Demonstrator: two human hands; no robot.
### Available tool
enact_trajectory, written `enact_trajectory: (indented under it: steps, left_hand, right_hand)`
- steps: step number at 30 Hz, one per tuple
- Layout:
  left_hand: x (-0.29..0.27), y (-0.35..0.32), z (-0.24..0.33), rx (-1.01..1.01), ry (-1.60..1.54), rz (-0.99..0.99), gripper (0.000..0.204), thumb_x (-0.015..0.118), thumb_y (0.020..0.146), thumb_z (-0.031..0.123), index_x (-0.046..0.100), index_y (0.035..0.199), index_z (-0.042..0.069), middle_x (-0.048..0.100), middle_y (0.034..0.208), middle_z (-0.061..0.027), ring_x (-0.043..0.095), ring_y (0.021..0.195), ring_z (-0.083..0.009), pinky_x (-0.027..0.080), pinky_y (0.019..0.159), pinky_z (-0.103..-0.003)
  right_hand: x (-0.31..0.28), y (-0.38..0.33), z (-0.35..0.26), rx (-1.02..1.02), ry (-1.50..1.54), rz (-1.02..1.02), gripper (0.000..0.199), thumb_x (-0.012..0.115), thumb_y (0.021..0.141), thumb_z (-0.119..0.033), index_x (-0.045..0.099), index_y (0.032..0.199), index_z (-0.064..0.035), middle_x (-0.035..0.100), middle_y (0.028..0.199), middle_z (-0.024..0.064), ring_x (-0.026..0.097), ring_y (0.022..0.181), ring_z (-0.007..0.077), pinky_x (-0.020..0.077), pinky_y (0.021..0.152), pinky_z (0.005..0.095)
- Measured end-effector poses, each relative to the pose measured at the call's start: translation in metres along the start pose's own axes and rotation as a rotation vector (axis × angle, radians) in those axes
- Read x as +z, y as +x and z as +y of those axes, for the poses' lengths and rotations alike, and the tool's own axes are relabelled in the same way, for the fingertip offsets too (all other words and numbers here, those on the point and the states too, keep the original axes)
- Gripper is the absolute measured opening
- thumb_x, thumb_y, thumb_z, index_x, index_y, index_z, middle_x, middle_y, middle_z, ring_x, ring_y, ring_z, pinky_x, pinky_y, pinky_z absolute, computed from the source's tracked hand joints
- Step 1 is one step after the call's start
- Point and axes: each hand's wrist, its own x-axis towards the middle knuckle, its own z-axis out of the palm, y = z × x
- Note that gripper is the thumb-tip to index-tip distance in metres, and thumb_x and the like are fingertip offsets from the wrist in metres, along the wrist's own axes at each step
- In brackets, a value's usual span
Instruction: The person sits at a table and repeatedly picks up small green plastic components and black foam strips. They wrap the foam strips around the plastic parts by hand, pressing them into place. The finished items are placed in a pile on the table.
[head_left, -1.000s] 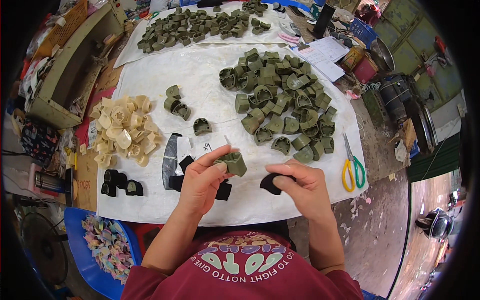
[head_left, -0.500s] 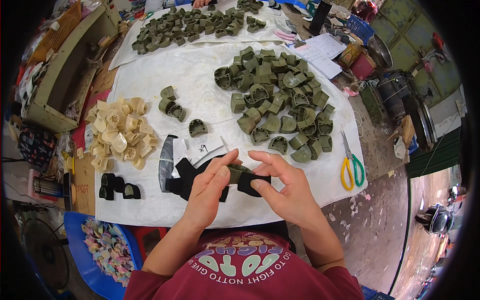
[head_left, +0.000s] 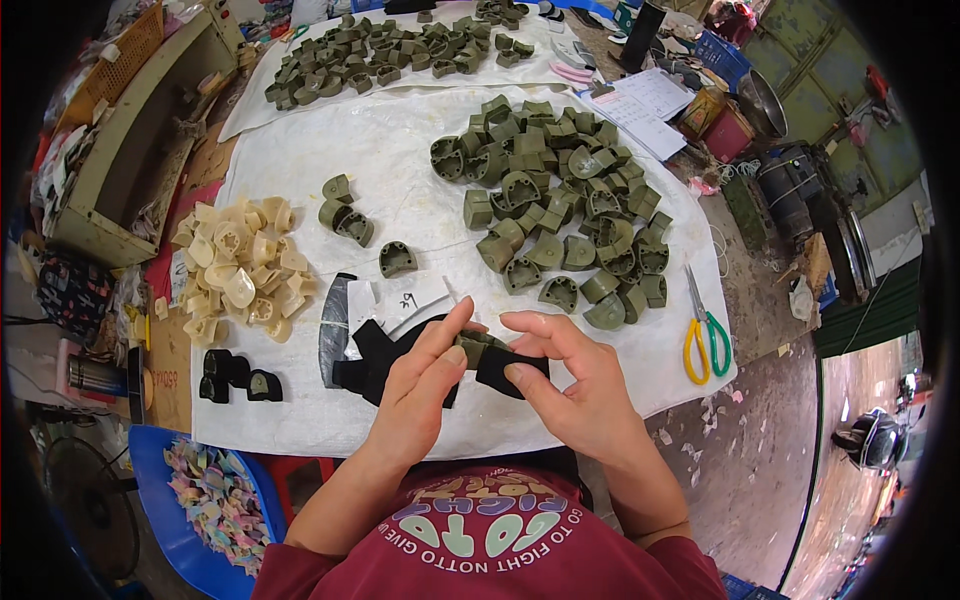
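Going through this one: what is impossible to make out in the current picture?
In the head view:
- Green piece: partly hidden by the left hand and black strip.
- Black strip: partly covered by the right hand.
- Black cloth: partly behind the left hand.
- Green pile: lower pieces buried under upper ones.
- Fan: left side lost in the dark rim.

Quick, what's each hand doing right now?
Left hand: holding a green piece by thumb and fingers.
Right hand: pinching a black strip against that piece.
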Motion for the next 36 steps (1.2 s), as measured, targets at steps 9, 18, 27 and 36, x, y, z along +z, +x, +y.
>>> enact_trajectory:
  steps: [9,18,27,36]
  left_hand:
    - [0.001,-0.004,0.003,0.049,0.056,-0.056,0.057,0.049,0.089,0.002,0.035,0.144,0.002,0.049,0.119,-0.0077,0.046,0.101,-0.0119,0.039,0.087,-0.024]
    - [0.008,0.000,-0.007,0.257,0.211,0.010,0.061,0.058,0.082,-0.008,0.041,0.140,0.002,0.050,0.115,-0.0090,0.052,0.103,-0.0134,0.044,0.088,-0.025]
    - [0.008,0.009,-0.011,0.236,0.000,0.079,0.063,0.067,0.080,-0.008,0.044,0.137,0.002,0.052,0.117,-0.0083,0.055,0.104,-0.0138,0.046,0.088,-0.026]
    - [0.027,0.007,-0.012,0.438,0.088,0.144,0.082,0.066,0.075,-0.013,0.027,0.145,0.006,0.048,0.124,-0.0117,0.055,0.112,-0.0209,0.050,0.092,-0.031]
  right_hand:
    - [-0.001,0.000,0.000,-0.025,-0.006,0.005,0.039,0.062,0.080,0.001,0.056,0.119,-0.0060,0.064,0.086,0.0104,0.064,0.077,0.0194,0.0499,0.068,0.0304]
    - [0.002,0.000,0.005,-0.104,-0.179,0.052,0.031,0.066,0.080,-0.004,0.060,0.110,-0.0043,0.064,0.081,0.0087,0.062,0.081,0.0212,0.0474,0.074,0.0323]
    - [0.007,0.002,0.010,-0.347,-0.428,0.295,0.028,0.071,0.076,-0.010,0.064,0.102,-0.0050,0.061,0.101,0.0107,0.058,0.094,0.0278,0.0438,0.083,0.0364]
    - [0.045,-0.032,0.061,0.231,1.006,0.000,0.048,0.061,0.092,-0.027,0.051,0.131,-0.0006,0.054,0.127,0.0106,0.050,0.118,0.0201,0.0406,0.098,0.0381]
